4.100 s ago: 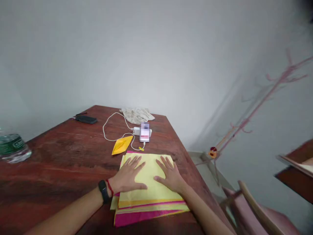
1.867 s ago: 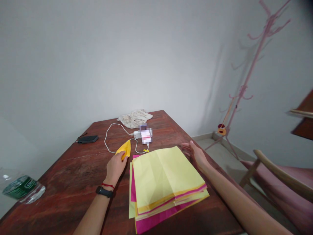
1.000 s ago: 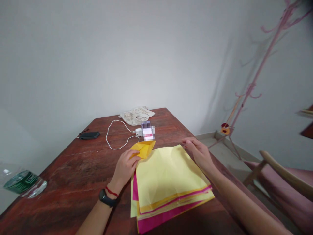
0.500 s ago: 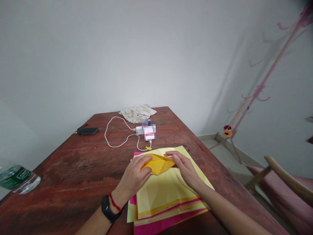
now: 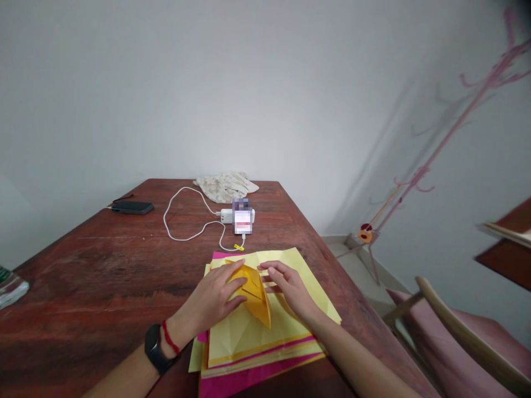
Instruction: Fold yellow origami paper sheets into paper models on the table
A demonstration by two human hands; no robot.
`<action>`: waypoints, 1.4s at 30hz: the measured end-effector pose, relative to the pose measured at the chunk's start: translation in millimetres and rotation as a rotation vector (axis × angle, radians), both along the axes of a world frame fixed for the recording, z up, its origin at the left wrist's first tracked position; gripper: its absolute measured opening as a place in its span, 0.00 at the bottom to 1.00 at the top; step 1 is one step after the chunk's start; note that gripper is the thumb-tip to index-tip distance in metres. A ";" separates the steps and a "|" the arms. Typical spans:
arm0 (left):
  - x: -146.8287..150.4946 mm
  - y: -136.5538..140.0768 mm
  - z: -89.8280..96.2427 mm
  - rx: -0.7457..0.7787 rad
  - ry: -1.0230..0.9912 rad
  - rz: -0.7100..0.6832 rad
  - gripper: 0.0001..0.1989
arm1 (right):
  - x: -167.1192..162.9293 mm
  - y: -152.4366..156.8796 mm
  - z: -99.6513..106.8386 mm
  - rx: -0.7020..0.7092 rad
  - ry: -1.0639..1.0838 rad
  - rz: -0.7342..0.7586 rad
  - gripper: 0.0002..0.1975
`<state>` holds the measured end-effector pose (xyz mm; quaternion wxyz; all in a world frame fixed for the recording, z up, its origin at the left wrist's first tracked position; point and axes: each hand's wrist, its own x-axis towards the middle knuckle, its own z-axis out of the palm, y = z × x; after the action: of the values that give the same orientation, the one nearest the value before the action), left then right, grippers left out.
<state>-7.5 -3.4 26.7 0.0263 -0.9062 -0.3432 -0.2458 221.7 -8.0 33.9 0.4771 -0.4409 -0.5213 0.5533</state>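
A folded orange paper shape (image 5: 255, 296) lies on top of a stack of paper sheets (image 5: 257, 337), pale yellow on top with pink and yellow edges beneath. My left hand (image 5: 209, 301) holds the orange shape by its left side, thumb under its near edge. My right hand (image 5: 290, 287) touches its right side, fingers spread over the fold. The stack rests near the front right of the wooden table (image 5: 103, 265). A black band and a red thread sit on my left wrist.
A white charger with a looped cable (image 5: 186, 221) lies behind the stack, next to a blurred small box (image 5: 243, 218). A dark phone (image 5: 131, 207) and a crumpled cloth (image 5: 226, 185) lie farther back. A plastic bottle (image 5: 10, 284) sits far left, a chair (image 5: 460, 337) right, and a pink coat stand (image 5: 435, 160) beyond it.
My left hand picked up the orange folded shape from the table and carried it onto the stack. My right hand came in to meet it; the shape has turned to point toward me.
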 end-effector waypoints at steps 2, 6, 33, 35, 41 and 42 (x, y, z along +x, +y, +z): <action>0.0 0.0 -1.5 0.001 -0.006 0.000 0.11 | -0.5 0.6 -1.2 0.003 -0.021 0.012 0.25; -0.9 2.1 -7.2 0.016 -0.030 0.006 0.08 | 0.9 3.2 -7.8 -0.014 -0.049 0.025 0.24; 3.9 -8.1 8.5 0.183 -0.278 -0.076 0.08 | 5.6 1.3 -14.3 -0.027 0.170 0.192 0.22; 3.5 -7.6 10.0 0.178 -0.253 -0.065 0.08 | 5.4 1.1 -13.5 -0.032 0.171 0.184 0.22; 0.9 -5.1 4.3 0.124 -0.181 0.018 0.10 | 1.8 0.0 -14.8 -0.018 0.156 0.224 0.25; 0.7 -5.2 3.3 0.116 -0.181 0.032 0.09 | 1.0 -0.4 -15.2 -0.012 0.160 0.233 0.25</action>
<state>-6.8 -8.6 30.0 0.0516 -0.8718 -0.3436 -0.3455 222.8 -8.4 18.7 0.4469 -0.3349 -0.5260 0.6415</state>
